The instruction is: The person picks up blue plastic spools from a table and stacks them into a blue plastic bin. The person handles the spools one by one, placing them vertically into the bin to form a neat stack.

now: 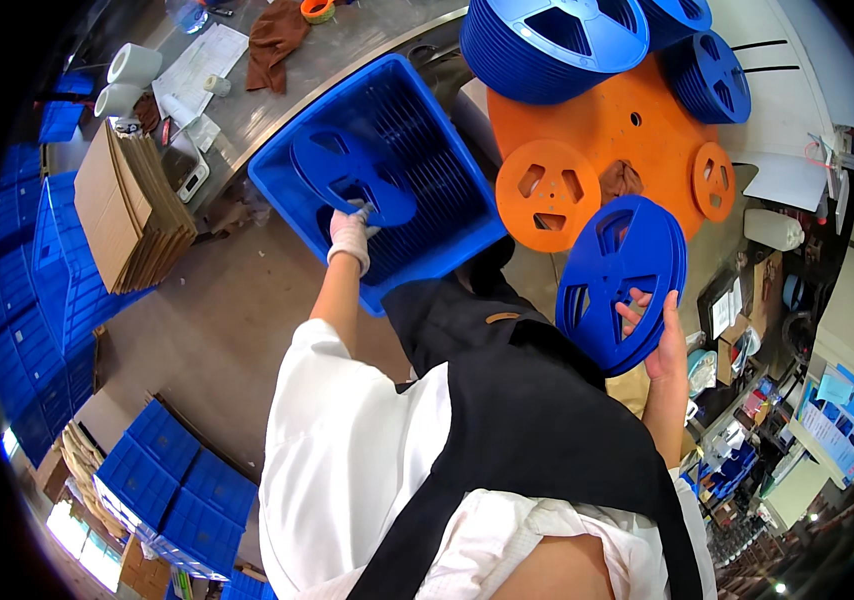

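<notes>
My left hand (350, 243), in a white glove, grips the edge of a blue plastic reel (319, 160), tilted inside the open blue crate (466, 256). Rows of similar blue reels stand on edge along the crate's right side. On the other side, my bare right hand (664, 348) holds a few blue reels (599, 268) pressed face to face, its fingers reaching through the openings of the front one. These are upright, in front of an orange round plate-like surface (587, 112).
Tall stacked blue reels (522, 62) stand on the orange surface, with a smaller stack (712, 80) at right. Orange reels (547, 198) lie at its near edge. A metal worktop (292, 80) runs behind the crate. Cardboard sheets (119, 215) and blue crates (162, 480) are at left.
</notes>
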A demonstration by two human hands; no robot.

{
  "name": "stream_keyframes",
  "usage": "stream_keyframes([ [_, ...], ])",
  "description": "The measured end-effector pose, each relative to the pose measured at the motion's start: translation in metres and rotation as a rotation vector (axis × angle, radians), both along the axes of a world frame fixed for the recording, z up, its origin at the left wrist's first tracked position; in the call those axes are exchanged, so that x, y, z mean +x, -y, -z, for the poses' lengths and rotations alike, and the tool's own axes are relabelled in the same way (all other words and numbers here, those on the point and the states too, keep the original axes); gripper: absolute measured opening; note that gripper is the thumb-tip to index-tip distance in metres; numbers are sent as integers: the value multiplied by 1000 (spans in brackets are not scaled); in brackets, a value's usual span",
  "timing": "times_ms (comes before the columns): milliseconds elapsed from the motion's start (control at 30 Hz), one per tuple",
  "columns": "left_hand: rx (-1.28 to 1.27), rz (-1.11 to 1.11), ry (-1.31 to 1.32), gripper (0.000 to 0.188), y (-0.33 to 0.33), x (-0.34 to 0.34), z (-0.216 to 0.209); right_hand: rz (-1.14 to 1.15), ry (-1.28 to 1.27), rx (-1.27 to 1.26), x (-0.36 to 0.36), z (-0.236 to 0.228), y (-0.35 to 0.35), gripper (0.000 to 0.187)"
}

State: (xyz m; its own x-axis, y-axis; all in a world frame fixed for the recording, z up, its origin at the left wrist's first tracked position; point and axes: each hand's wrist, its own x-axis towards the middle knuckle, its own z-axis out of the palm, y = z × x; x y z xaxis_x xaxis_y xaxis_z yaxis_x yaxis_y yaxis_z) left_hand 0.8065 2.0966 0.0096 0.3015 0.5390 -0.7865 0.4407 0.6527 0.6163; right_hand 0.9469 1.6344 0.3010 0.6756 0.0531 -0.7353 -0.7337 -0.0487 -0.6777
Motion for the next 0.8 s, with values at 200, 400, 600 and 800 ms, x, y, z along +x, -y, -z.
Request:
stream_keyframes([
  [200,14,42,-60,32,8,58,2,7,-24,-16,-6,-4,-2,54],
  [400,-2,168,-155,62,23,61,37,23,-13,-25,-12,-4,-7,54],
  [600,352,699,-251,82,54,52,-19,57,138,282,-17,-6,0,56],
  [800,1033,899,418,75,96,49,-96,149,313,578,4,-10,20,61],
])
